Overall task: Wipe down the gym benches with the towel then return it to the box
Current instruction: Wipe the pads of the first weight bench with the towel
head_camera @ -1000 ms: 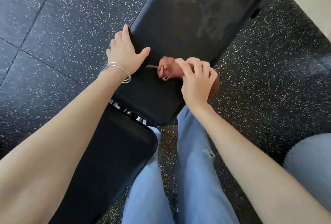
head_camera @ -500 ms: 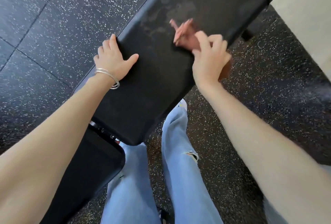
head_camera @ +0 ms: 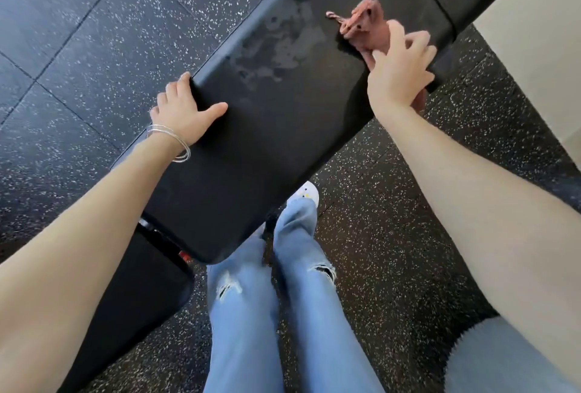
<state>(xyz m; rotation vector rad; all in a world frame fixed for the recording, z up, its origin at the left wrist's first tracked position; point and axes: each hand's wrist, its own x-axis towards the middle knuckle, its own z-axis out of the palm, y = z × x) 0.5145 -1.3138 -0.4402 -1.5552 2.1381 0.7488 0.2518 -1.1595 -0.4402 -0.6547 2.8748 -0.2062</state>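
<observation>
so, from my remote seat the long black bench pad (head_camera: 267,147) shows a streaky patch (head_camera: 276,46) near its middle, which i judge means the wiping is only partway done, and no box is in view for the return. my left hand (head_camera: 182,115) grips the pad's far edge with fingers curled over it, while my right hand (head_camera: 399,71) clutches the bunched pink towel (head_camera: 366,26) on the pad's upper end.

No writing, label, brand or number is showing legibly anywhere (the pale blotches (head_camera: 283,43) on the black worktop (head_camera: 283,147) are reading as wet smears, not letters).
</observation>
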